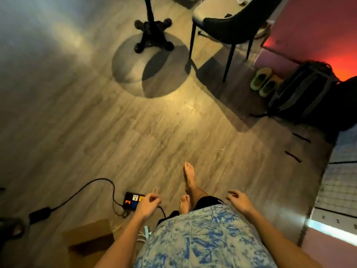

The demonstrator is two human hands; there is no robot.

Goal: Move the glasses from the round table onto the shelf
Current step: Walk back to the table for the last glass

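Head view: I see the wood floor point(96, 132), then a dark chair point(231, 24), a backpack point(301, 93) and the black table pedestal point(152, 33) above a round shadow. Left hand point(148, 206) and right hand point(239, 202) hang over the floor, fingers loosely curled, holding nothing. I cannot locate the glasses in frame.

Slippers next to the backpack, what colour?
Pale green slippers, seen best in the head view.
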